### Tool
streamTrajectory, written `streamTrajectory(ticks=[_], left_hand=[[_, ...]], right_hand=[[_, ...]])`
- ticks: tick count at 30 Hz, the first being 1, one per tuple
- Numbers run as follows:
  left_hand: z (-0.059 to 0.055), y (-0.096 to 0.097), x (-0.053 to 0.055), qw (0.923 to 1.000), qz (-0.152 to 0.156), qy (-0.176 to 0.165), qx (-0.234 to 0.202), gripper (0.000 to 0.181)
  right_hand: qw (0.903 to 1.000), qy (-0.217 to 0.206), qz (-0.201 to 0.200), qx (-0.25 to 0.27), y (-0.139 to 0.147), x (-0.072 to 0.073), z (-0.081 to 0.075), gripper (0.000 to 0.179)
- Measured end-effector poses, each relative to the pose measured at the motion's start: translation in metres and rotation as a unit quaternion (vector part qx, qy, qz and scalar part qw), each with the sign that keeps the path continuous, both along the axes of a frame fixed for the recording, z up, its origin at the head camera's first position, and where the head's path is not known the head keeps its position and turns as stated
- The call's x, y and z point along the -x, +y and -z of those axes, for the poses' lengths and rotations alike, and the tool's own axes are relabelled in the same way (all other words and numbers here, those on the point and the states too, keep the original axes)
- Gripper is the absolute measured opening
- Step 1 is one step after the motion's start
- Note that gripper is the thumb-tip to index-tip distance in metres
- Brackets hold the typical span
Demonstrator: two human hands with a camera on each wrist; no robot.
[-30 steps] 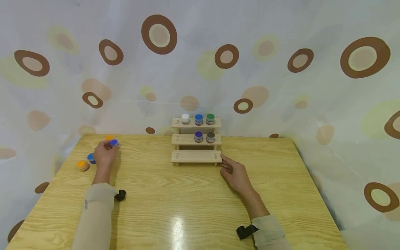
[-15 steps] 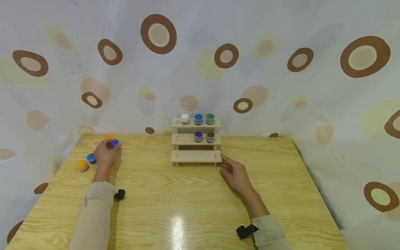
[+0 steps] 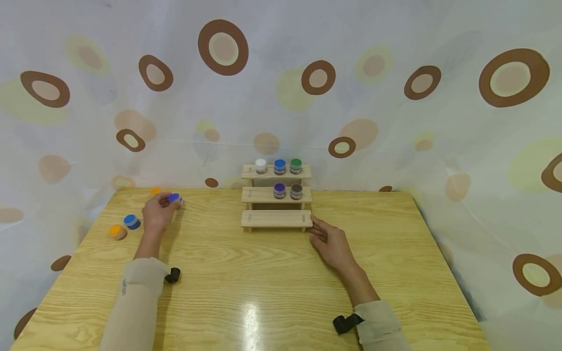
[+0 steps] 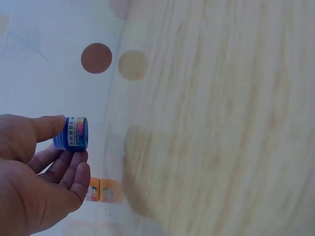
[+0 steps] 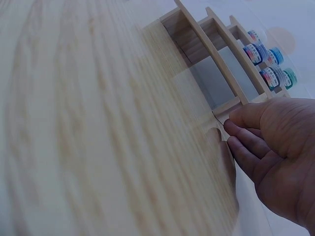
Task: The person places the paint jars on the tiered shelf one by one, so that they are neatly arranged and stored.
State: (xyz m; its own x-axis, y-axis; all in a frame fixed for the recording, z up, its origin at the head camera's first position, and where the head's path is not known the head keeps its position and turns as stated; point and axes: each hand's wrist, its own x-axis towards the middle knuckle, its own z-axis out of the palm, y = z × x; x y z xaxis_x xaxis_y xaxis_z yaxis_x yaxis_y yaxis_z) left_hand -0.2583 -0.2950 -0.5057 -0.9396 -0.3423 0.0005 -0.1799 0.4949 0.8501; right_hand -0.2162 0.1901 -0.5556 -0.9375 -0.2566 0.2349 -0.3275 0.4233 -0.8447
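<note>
Held jar: the small labelled jar with a violet-blue lid [image 4: 78,133] is at the table's far left part, well apart from the rack, lid up and seemingly clear of the surface.
Left grip: grasping that jar, thumb [image 4: 51,127] on one side and fingertips on the other [image 4: 81,156].
Good carrying: light, even pressure on the jar's sides and a level lid seem best; a low path risks brushing the rack's edge.
Left arm: reaching forward over the table [image 3: 219,292], wrist fairly straight, left grip [image 3: 159,212] angled toward the rack.
Right grip: at the right end of the lowest shelf [image 3: 275,219], fingers bent [image 5: 242,116]; whether they pinch it or merely rest there, I cannot tell.
Right arm: slanting in from the lower right; steady, gentle contact would suit, since a push could shift the rack.
Wooden rack: white jar [image 3: 261,166], upper blue jar [image 3: 279,166] and green jar [image 3: 296,166] on top; purple jar [image 3: 279,190] and dark jar [image 3: 296,191] on the middle shelf.
Loose jars: loose blue jar [image 3: 131,221] just beside the near orange jar [image 3: 117,231]; far orange jar [image 3: 156,191] behind the left grip.
</note>
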Motion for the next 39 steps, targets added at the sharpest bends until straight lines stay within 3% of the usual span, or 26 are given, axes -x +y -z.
streamTrajectory(ticks=[9, 19, 28, 39], left_hand=[[-0.014, 0.018, -0.005, 0.9997, 0.017, 0.008, -0.017, 0.056], [-0.027, 0.034, -0.003, 0.999, 0.037, 0.022, -0.003, 0.056], [-0.039, 0.061, -0.001, 0.9934, 0.096, 0.063, 0.003, 0.054], [-0.048, 0.098, 0.007, 0.987, 0.135, 0.082, 0.028, 0.05]], right_hand=[[1.0, -0.003, 0.0, -0.003, 0.0, -0.001, -0.002, 0.059], [1.0, -0.003, -0.001, -0.004, -0.001, -0.003, -0.003, 0.059], [1.0, 0.003, 0.001, -0.004, 0.0, -0.002, -0.005, 0.059], [1.0, -0.007, 0.001, -0.005, 0.0, -0.001, -0.003, 0.059]])
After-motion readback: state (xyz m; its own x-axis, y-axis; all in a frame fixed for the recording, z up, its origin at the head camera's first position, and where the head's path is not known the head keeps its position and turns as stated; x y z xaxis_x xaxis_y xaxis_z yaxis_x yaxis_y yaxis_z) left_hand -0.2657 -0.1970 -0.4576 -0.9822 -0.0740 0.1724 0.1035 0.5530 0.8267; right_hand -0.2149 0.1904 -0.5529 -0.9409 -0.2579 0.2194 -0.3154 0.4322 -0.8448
